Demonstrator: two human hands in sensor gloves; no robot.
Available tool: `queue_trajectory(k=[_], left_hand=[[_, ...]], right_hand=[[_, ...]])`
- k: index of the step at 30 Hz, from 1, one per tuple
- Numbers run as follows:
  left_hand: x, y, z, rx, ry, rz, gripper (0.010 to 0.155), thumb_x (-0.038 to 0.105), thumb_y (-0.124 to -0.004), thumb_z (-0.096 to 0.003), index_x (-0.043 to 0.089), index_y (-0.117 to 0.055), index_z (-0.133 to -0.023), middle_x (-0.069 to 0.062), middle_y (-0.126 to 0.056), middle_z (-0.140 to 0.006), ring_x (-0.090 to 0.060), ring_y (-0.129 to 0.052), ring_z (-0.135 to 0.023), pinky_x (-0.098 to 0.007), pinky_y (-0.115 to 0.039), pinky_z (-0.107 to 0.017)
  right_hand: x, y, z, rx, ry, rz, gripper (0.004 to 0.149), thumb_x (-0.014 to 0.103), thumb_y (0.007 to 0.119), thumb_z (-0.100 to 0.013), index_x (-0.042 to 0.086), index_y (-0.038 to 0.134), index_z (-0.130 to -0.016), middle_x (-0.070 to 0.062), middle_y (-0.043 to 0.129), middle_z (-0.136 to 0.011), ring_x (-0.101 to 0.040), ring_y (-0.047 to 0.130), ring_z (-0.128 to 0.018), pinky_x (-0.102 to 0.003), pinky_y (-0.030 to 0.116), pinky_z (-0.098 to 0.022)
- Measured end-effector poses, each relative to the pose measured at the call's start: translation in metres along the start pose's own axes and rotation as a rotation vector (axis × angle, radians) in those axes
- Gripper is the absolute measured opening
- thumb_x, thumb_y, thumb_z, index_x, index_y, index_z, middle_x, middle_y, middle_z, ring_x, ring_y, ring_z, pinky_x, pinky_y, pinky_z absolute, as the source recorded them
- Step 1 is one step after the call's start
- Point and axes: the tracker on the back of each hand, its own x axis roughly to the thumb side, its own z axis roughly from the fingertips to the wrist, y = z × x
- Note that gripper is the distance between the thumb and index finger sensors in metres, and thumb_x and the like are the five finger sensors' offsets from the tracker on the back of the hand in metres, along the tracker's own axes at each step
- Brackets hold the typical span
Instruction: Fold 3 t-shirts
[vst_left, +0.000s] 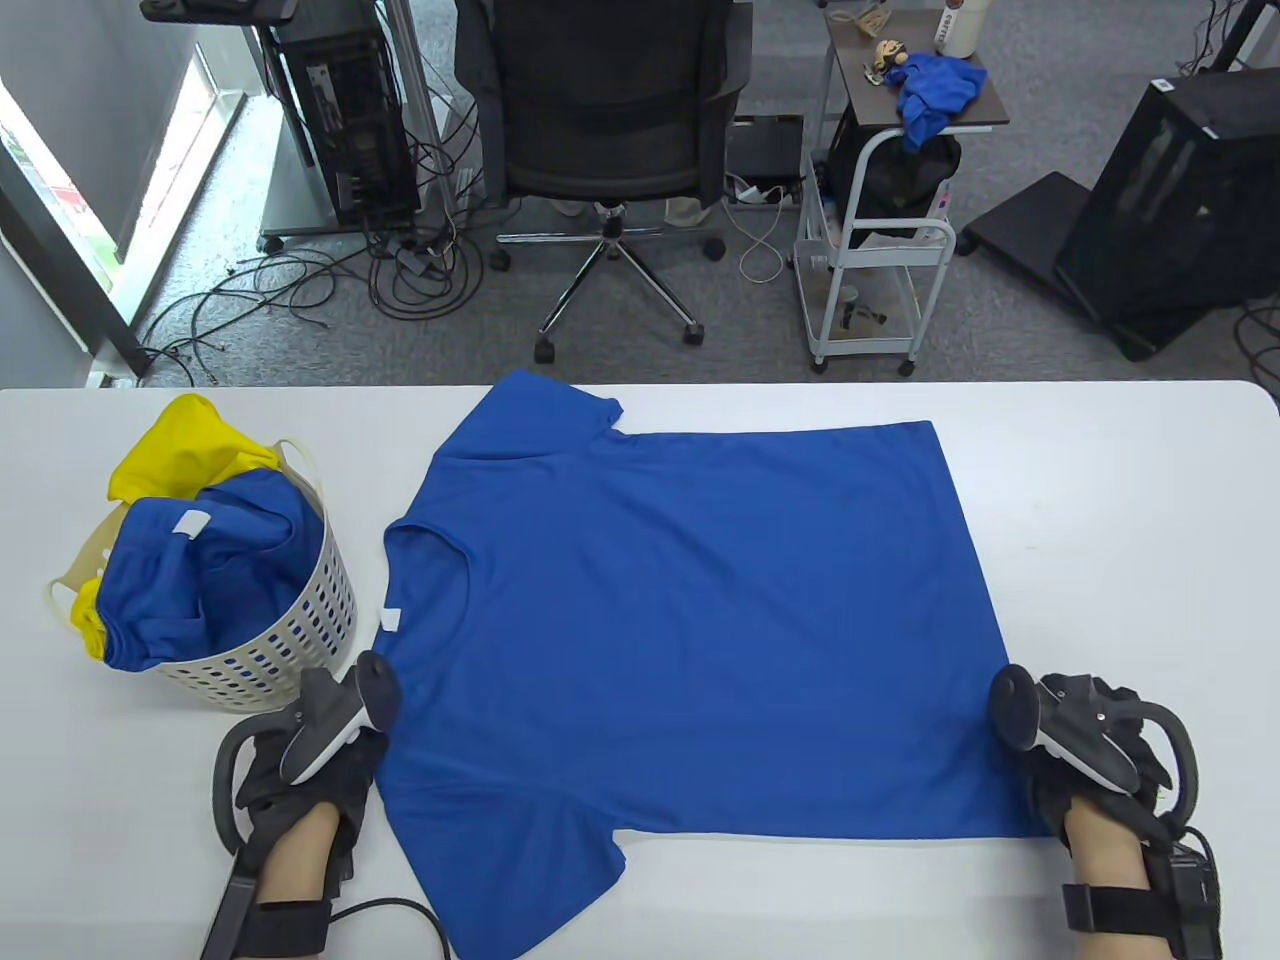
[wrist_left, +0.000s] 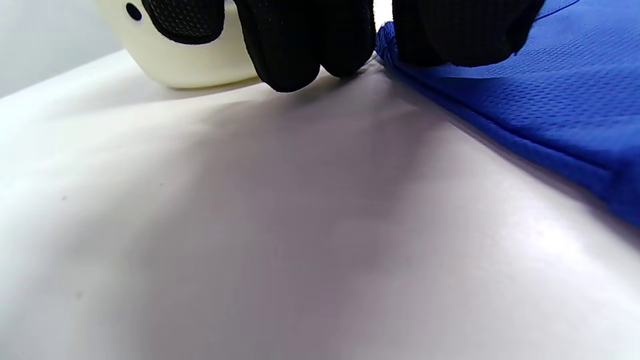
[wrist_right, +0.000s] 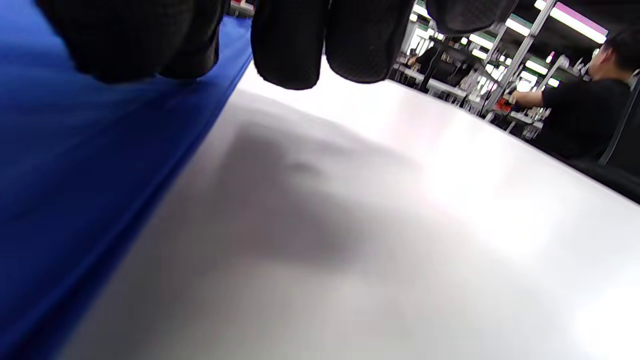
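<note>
1. From the table view we see the blue mesh-knit t-shirt spread flat on the white table, collar toward the left, hem toward the right, one sleeve pointing to the far edge and the other to the near edge.
2. The left hand sits at the shirt's near-left shoulder edge; the right hand sits at the near-right hem corner. From above, trackers hide the fingers.
3. Only the left wrist view shows the contact: black gloved fingers curl down to the table, and one part of the glove presses on the shirt's stitched edge. We take this hand as pinching the fabric.
4. The right wrist view shows its gloved fingers bent downward at the hem line, some over blue cloth, some over bare table; we cannot tell whether they grip the fabric.
5. That view alone shows a person in black at benches behind.
6. The table is smooth, glossy white. Beyond it lies grey carpet with a black office chair, a white wheeled cart, loose cables and black computer towers.
7. Counting: one shirt spread out; one white perforated plastic basket beside the collar, holding crumpled blue and yellow garments, number unclear; two hands.
</note>
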Motion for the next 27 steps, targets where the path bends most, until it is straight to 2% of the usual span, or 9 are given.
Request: queue_trajectory(k=[4,6,10,13,19,23,27], left_hand=[[0.0055,-0.0011,-0.0015,0.005,-0.002,-0.037,0.058,0.051,-0.070,-0.0452,0.055,-0.051,-0.100,0.007,-0.063,-0.111,-0.018,-0.073,-0.099,-0.051,-0.061,-0.077],[0.0078,-0.0038,-0.0035,-0.043,0.013,-0.066,0.057,0.051,-0.069,-0.0454,0.054,-0.051,-0.099,0.007,-0.062,-0.111,-0.018,-0.073,-0.099,-0.051,-0.061,-0.077],[0.0099,-0.0028,-0.0026,-0.031,0.023,-0.078,0.057,0.051,-0.070,-0.0450,0.055,-0.051,-0.099,0.007,-0.062,-0.111,-0.018,-0.073,-0.099,-0.051,-0.061,-0.077],[0.0089,-0.0026,-0.0028,0.009,0.024,-0.075,0.056,0.052,-0.071,-0.0444,0.055,-0.053,-0.097,0.008,-0.064,-0.109,-0.017,-0.074,-0.098,-0.051,-0.061,-0.077],[0.0037,-0.0032,-0.0040,0.049,0.018,-0.034,0.055,0.053,-0.072,-0.0434,0.055,-0.054,-0.096,0.009,-0.066,-0.109,-0.017,-0.075,-0.098,-0.051,-0.062,-0.077],[0.0044,-0.0015,-0.0035,0.006,0.028,-0.049,0.057,0.054,-0.072,-0.0427,0.056,-0.053,-0.096,0.008,-0.063,-0.110,-0.017,-0.074,-0.098,-0.051,-0.061,-0.077],[0.0033,-0.0007,-0.0050,0.000,0.043,-0.041,0.055,0.053,-0.073,-0.0421,0.057,-0.054,-0.094,0.009,-0.064,-0.109,-0.017,-0.075,-0.098,-0.051,-0.062,-0.077]], right_hand=[[0.0014,0.0072,-0.0023,0.102,-0.004,0.005,0.050,0.042,0.081,-0.037,0.040,0.070,-0.086,-0.005,0.074,-0.099,-0.039,0.072,-0.093,-0.066,0.053,-0.069],[0.0021,0.0053,-0.0005,0.067,-0.013,-0.002,0.050,0.042,0.083,-0.036,0.039,0.073,-0.085,-0.006,0.074,-0.099,-0.040,0.071,-0.093,-0.067,0.051,-0.069],[0.0023,0.0029,0.0001,0.009,-0.014,-0.009,0.053,0.044,0.083,-0.035,0.040,0.072,-0.087,-0.004,0.074,-0.100,-0.038,0.071,-0.094,-0.067,0.049,-0.071],[0.0036,0.0087,-0.0026,0.056,-0.012,0.003,0.052,0.043,0.081,-0.036,0.041,0.071,-0.087,-0.005,0.074,-0.100,-0.039,0.071,-0.094,-0.068,0.048,-0.071],[-0.0024,0.0044,-0.0016,-0.009,0.004,-0.060,0.051,0.044,0.082,-0.035,0.041,0.074,-0.085,-0.004,0.074,-0.100,-0.038,0.071,-0.094,-0.069,0.047,-0.071],[0.0002,0.0099,-0.0061,0.059,0.013,-0.029,0.051,0.045,0.080,-0.036,0.042,0.071,-0.086,-0.004,0.075,-0.100,-0.038,0.072,-0.094,-0.069,0.047,-0.071],[-0.0012,0.0090,-0.0064,0.046,0.021,-0.044,0.049,0.044,0.082,-0.035,0.043,0.074,-0.083,-0.004,0.077,-0.098,-0.038,0.073,-0.093,-0.068,0.049,-0.070]])
